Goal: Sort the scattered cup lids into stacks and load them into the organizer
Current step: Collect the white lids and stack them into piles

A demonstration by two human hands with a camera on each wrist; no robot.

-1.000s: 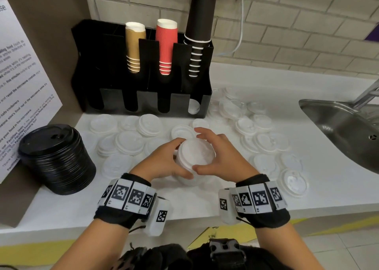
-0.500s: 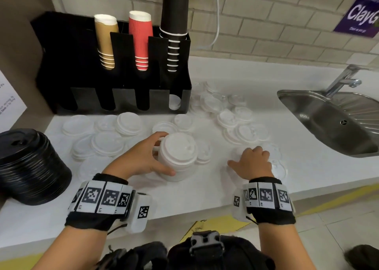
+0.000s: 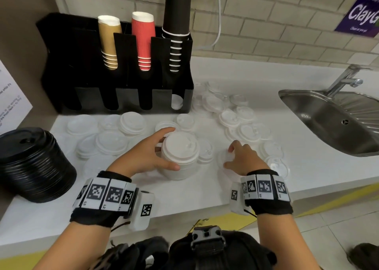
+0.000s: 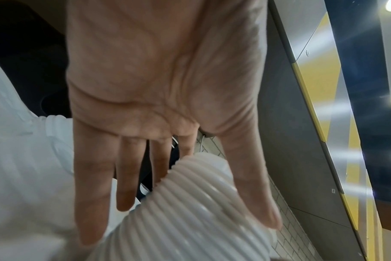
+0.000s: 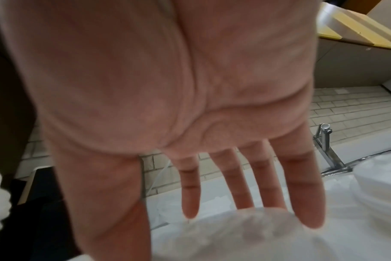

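**White lid stack, mid-worktop, held left-handed**

Item: tall stack of white lids (image 3: 180, 157), standing upright near the front edge of the worktop (image 3: 184, 198). The left hand (image 3: 143, 157) holds it, thumb on the near side and fingers curved round the far side, as half a second ago.

Right hand (image 3: 244, 159): a second ago on the stack, now apart from it, fingers spread loosely over a single flat lid (image 3: 227, 163) beside the stack; whether it grips cannot be told.

Surroundings: loose white lids (image 3: 246, 132) scattered toward the back edge; black organizer (image 3: 86, 64) at the back left corner; black lid stack (image 3: 34, 163) at the left edge; sink (image 3: 338, 118) at the right.
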